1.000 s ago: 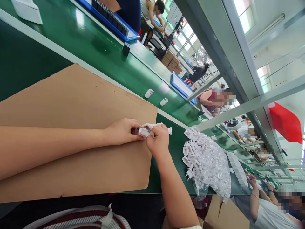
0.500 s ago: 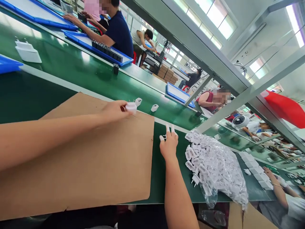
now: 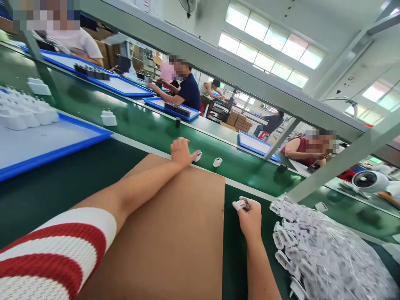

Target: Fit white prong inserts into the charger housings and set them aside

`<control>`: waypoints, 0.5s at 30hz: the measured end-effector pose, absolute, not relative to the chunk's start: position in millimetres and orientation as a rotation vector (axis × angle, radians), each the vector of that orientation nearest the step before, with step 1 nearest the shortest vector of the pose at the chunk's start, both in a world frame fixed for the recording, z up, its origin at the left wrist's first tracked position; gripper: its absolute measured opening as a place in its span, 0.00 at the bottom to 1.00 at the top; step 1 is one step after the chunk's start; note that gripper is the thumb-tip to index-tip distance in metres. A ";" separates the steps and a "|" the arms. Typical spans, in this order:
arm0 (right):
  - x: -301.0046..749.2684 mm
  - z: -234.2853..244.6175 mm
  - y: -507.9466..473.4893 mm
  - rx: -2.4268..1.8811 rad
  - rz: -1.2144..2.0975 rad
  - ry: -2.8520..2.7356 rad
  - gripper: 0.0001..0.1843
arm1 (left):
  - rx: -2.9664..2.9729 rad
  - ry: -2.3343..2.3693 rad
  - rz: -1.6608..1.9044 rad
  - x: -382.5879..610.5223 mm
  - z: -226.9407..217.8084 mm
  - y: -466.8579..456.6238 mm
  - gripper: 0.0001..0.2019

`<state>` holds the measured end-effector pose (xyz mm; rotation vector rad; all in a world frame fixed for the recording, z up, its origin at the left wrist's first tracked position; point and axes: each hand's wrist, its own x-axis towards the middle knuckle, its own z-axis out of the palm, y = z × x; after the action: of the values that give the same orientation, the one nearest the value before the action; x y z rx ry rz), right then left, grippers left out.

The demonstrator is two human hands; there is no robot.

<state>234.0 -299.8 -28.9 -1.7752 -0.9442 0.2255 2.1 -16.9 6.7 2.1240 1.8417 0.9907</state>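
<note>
Brown cardboard sheet (image 3: 175, 233) lies on the green bench (image 3: 62, 183). The left arm, in a red-and-white striped sleeve (image 3: 53, 250), stretches across it toward twelve o'clock. The left hand (image 3: 181, 151) rests at the sheet's far edge, back upward, fingers loosely stretched. Its foremost fingertip touches a white plug shell (image 3: 197, 156) lying on the green conveyor belt (image 3: 140, 125). Whether the hand pinches that shell or only touches it cannot be told. A second shell (image 3: 217, 162) lies just beside the first, at its three o'clock, apart from the hand. The right hand (image 3: 250, 217) sits off the sheet's right edge, curled closed, with a small white part (image 3: 240, 204) nipped between its fingertips at its eleven o'clock. At four o'clock of that hand lies a clear bag of white plug parts (image 3: 318, 258). At nine o'clock of the left hand, a blue-rimmed tray (image 3: 62, 148) carries white chargers (image 3: 28, 112). A lone charger (image 3: 108, 118) stands on the belt beyond.
</note>
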 end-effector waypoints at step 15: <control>189.9 9.0 -304.4 -1.218 0.985 -0.619 0.26 | 2.179 1.091 0.766 -13.2 -3.9 -137.2 0.30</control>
<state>189.9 -304.4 9.0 -1.2176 -0.6191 0.9845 -13.2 -137.2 -3.9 2.1790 1.0913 0.7659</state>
